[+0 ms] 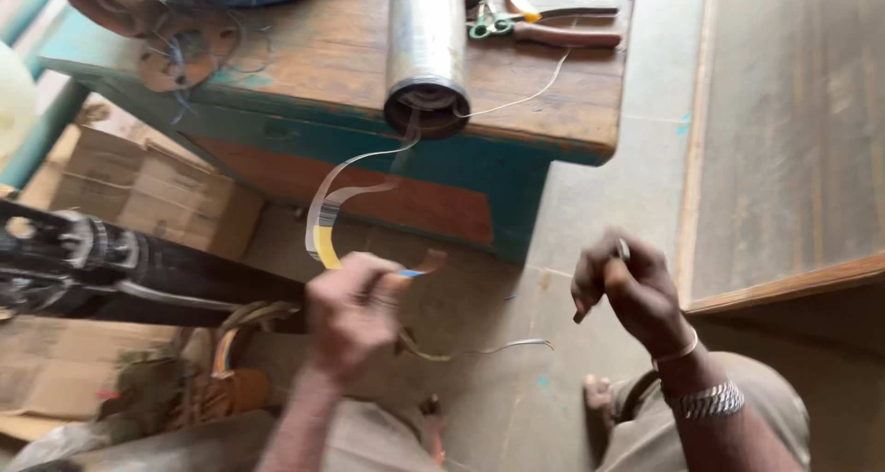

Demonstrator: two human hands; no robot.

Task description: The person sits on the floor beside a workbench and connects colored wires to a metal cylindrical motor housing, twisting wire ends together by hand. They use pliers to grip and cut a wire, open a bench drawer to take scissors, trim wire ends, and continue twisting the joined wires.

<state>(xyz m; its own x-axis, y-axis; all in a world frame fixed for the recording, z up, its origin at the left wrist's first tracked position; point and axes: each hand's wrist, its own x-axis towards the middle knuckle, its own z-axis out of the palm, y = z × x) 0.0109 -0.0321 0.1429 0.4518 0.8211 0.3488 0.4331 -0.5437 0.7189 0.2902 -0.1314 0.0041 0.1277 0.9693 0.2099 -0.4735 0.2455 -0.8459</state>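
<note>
The left hand (355,311) is closed around a thin flat strip (324,216), pinching it where the strip turns yellow; a small blue piece shows at the fingertips. The hand is blurred, so the exact grip is hard to read. From the hand the pale strip curves up to the open end of a metal cylinder (426,43) that lies on the counter (323,62) with its mouth over the front edge. A second thin strip (489,348) trails from below the left hand toward the right, loose above the floor (590,159).

The right hand (625,289) is curled shut around a small dark tool whose tip pokes out below the fist; what kind of tool it is cannot be told. Bracelets (705,400) sit at that wrist.

Left of the left hand, a dark shaft-like machine part (138,269) reaches in from the edge of the view, with cardboard boxes (138,186) behind it. On the counter's far side lie pliers (553,31) with reddish handles, and a tangle of wire (194,11) sits at the left.
</note>
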